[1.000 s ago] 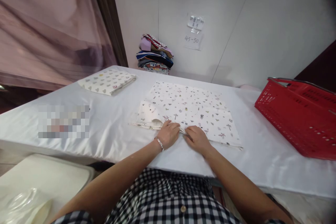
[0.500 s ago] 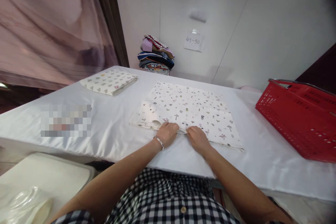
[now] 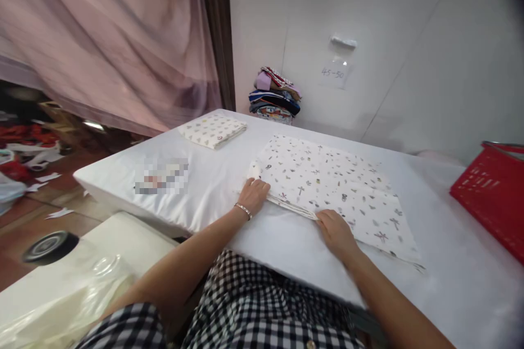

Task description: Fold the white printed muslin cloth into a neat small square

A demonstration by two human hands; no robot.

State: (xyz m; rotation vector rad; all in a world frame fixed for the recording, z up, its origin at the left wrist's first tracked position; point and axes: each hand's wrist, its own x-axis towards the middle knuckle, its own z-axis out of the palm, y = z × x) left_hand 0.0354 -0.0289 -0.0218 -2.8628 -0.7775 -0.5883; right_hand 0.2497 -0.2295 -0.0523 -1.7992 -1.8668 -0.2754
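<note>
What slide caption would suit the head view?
Left hand and right hand touch the near edge of a printed white cloth.

Left hand (image 3: 254, 196) slid left along patterned cloth (image 3: 327, 177) edge, farther from right hand (image 3: 336, 233).

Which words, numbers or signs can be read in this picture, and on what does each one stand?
"45-50": on the lower paper sheet, fixed to the wall.
Upper paper: curled up, no text readable.
Pixelated patch on the table: too blurred to read.
Large printed cloth: small drawings, no readable words.
</note>
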